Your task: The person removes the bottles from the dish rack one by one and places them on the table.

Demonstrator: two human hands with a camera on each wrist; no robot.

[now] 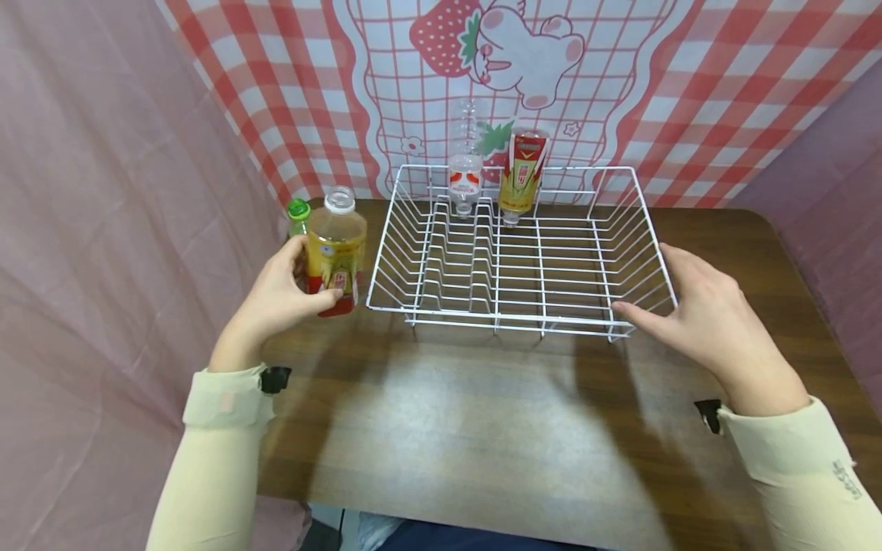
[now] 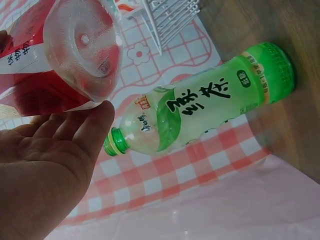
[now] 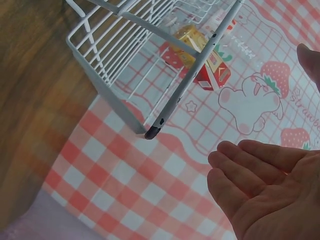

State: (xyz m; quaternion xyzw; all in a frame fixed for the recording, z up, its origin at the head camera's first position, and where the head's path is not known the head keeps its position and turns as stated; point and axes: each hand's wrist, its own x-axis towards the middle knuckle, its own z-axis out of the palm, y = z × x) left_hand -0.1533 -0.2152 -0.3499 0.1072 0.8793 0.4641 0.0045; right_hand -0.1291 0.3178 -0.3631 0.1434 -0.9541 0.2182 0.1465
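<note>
Pale sleeves (image 1: 210, 474) near, wire rack (image 1: 524, 317) beyond.
Left hand (image 1: 274, 297) grips a yellow-and-red bottle (image 1: 338, 256) left of the rack, near a green bottle (image 2: 215, 102); right hand (image 1: 713, 317), empty, fingers straight, at the rack's right end.

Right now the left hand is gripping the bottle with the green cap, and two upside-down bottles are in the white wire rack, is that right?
Not quite. The left hand is gripping a yellow-and-red bottle, as the head view shows; the green-capped bottle is behind it. The rest is right.
</note>
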